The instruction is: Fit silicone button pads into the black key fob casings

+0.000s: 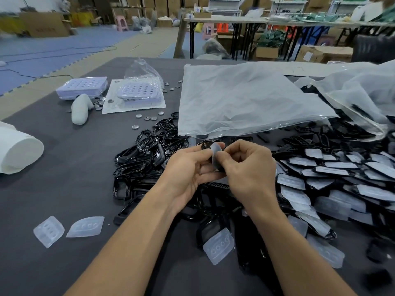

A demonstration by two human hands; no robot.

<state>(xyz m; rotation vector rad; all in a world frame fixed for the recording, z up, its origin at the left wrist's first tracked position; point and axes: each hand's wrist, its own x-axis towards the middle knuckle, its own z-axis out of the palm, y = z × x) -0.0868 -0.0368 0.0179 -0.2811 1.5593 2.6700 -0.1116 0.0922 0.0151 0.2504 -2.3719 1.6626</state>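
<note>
A dark grey table [64, 189] fills the view; across its far half lies a large frosted plastic bag [245, 99]; to the right spreads a heap of casings with pads fitted [331, 178], and to the left of the hands a pile of empty black frames [145, 154]; a white roll [17, 150] sits at the left edge. Above the middle of the heaps the left hand [188, 174] curls its fingers round a black casing [216, 166], held clear of the table; the right hand [250, 167], fingers bent, pinches a silicone pad [215, 149] against the casing's top (how far it is seated cannot be told). Three loose pads [85, 227] lie near the front edge, one of them on the black parts; coin cells [147, 118] are scattered beyond.
</note>
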